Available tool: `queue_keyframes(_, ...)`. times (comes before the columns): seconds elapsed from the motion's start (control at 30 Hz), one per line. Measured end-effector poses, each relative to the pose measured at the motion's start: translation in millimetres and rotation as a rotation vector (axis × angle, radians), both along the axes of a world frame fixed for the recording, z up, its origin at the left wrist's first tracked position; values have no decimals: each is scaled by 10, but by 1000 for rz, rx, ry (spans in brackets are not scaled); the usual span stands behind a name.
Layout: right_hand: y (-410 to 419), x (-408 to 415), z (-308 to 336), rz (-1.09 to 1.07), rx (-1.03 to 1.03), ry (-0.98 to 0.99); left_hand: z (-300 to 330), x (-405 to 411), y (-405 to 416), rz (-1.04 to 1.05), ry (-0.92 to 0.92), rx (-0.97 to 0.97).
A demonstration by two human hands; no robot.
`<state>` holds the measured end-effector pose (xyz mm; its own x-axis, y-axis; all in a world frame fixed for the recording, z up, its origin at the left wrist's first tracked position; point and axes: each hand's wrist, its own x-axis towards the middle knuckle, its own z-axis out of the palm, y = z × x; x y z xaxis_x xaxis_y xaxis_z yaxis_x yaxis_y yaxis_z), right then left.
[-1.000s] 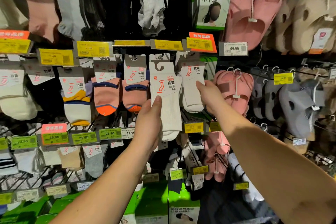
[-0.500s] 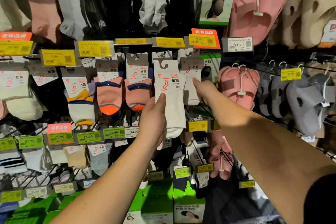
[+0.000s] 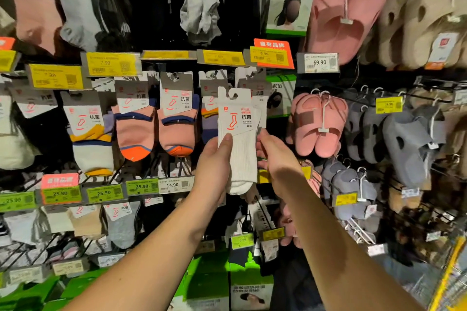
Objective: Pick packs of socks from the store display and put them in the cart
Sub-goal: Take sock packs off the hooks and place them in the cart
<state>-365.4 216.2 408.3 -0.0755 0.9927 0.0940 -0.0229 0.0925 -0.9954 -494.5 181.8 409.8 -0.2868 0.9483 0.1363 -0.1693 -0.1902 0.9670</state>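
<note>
A pack of white socks (image 3: 241, 151) with a white card header is held in front of the display, off its peg. My left hand (image 3: 214, 169) grips it from the left, thumb across the front. My right hand (image 3: 274, 156) touches the pack's right edge, fingers curled toward it. Behind the pack more white sock packs (image 3: 256, 91) hang on the peg. Pink-and-orange sock packs (image 3: 178, 124) hang just to the left. A yellow cart edge (image 3: 452, 272) shows at the bottom right corner.
Pink slippers (image 3: 319, 124) and grey slippers (image 3: 404, 139) hang on hooks to the right. Yellow and green price tags (image 3: 141, 187) line the rails. Green boxes (image 3: 209, 283) stand at the bottom. Metal pegs stick out toward me.
The white sock pack has come off the peg and moved right and toward me in my left hand. My right hand drew back from the hanging packs to the held pack's right edge.
</note>
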Motion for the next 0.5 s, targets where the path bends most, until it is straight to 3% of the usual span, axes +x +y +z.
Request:
queue_keyframes(0.1, -82, 58, 44, 62, 43, 23, 12, 83, 33, -50, 8, 16)
queue_keyframes(0.5, 253, 230, 298, -114, 193, -122, 349, 234, 326, -35, 269, 27)
